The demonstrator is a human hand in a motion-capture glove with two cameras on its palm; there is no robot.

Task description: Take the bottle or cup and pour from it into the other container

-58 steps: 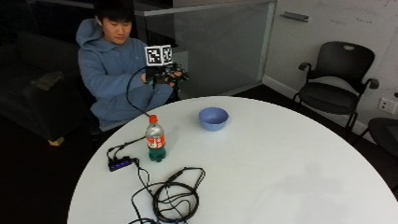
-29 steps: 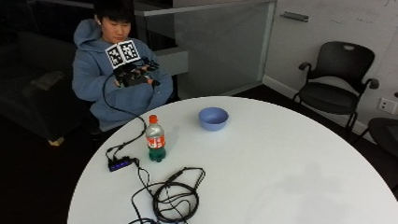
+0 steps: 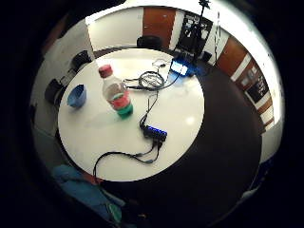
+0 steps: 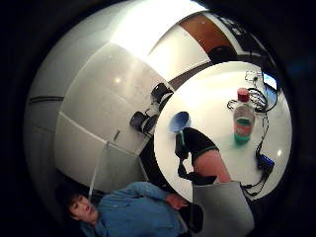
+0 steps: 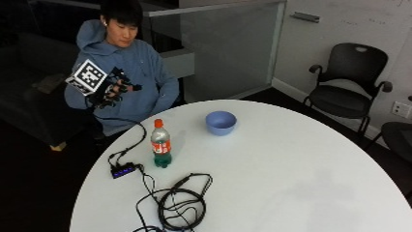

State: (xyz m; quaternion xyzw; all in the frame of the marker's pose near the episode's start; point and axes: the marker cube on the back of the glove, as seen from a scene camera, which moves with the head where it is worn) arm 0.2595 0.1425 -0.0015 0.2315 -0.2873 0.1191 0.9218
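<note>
A clear plastic bottle (image 5: pixel 161 145) with a red cap, a red label and green liquid at its base stands upright on the left part of the round white table (image 5: pixel 289 183). It also shows in both palm views, as the bottle (image 3: pixel 116 92) and the bottle (image 4: pixel 243 118). A small blue bowl (image 5: pixel 221 122) sits upright behind and right of it, also seen as the bowl (image 3: pixel 76 96) and the bowl (image 4: pixel 180 121). My gloved right hand (image 5: pixel 109 89) is raised in the air left of the table, well above and apart from the bottle, fingers relaxed and holding nothing.
A coil of black cable (image 5: pixel 180 205) lies at the table's front left, and a small black hub (image 5: pixel 122 170) with blue lights sits by the left edge. A black office chair (image 5: pixel 351 87) stands at the back right. A glass partition (image 5: pixel 225 48) is behind the table.
My gloved hand has moved left and slightly lower in the outside view, off from over the table's rear edge. Bottle and bowl have not moved.
</note>
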